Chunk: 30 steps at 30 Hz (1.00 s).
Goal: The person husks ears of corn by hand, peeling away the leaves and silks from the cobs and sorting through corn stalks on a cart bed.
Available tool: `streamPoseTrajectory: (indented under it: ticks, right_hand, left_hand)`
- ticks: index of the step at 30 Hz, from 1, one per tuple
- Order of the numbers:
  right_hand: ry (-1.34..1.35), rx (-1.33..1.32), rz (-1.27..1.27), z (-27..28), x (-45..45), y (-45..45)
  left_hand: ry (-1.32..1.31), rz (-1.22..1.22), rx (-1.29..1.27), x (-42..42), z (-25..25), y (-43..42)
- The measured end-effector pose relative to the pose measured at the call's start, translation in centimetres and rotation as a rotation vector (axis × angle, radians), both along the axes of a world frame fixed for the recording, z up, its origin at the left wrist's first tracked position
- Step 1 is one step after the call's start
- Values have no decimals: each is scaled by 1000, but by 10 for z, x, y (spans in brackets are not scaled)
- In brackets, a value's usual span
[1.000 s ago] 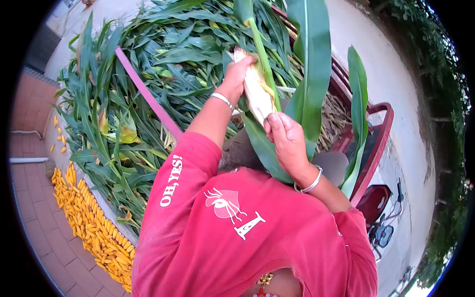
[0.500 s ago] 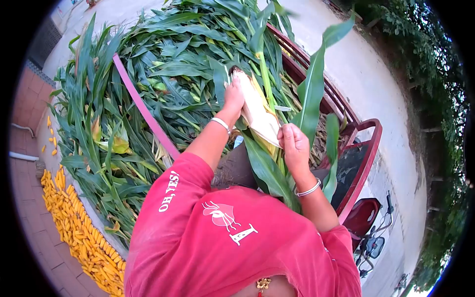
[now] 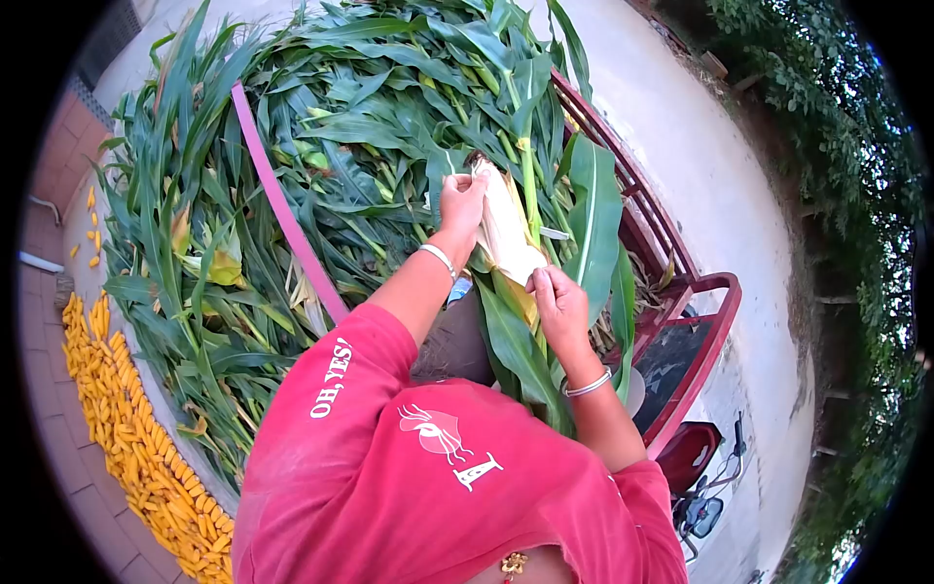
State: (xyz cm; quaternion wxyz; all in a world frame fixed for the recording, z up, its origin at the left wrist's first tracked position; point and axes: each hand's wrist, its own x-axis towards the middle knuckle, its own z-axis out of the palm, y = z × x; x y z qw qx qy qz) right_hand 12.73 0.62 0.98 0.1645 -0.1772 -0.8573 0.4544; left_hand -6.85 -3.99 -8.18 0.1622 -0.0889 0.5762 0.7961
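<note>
An ear of corn [image 3: 504,224] in pale husk, still on its green stalk [image 3: 528,180], is held slantwise before me. Dark silk [image 3: 475,159] shows at its upper tip. My left hand [image 3: 462,206] is closed around the upper end, thumb on the husk. Lower down, my right hand [image 3: 560,307] pinches the husk [image 3: 523,263] near the ear's base with bent fingers. A broad green leaf [image 3: 516,326] hangs from the stalk below the ear, and another leaf [image 3: 595,209] rises to the right of it.
Cut corn stalks [image 3: 331,165] are heaped ahead and to the left. A pink bar [image 3: 282,200] crosses the heap. Red metal rails [image 3: 637,190] run along the right side, with handlebars [image 3: 715,487] beyond. Husked yellow cobs [image 3: 146,448] lie on the ground at left.
The view has shifted slightly. My right hand has moved a little left and down, keeping its pinch on the husk. My left hand stays around the ear's upper end.
</note>
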Motion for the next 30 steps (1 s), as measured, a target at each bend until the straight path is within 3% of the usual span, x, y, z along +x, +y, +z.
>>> streamPoseTrajectory:
  ticks: [6,12,18,21,30]
  right_hand:
    - [-90,67,66,4,-1,-2]
    - [8,330,89,-23,3,-12]
    - [194,417,66,-41,9,-22]
    - [257,397,71,-55,11,-28]
    - [392,359,57,-74,13,-29]
  left_hand:
    - [27,113,93,-1,-10,6]
    - [-40,-158,117,-20,-20,-8]
    - [-56,-245,13,-12,-5,-24]
    - [-133,-307,-54,-20,-3,-35]
    - [-128,-347,65,-21,-3,-42]
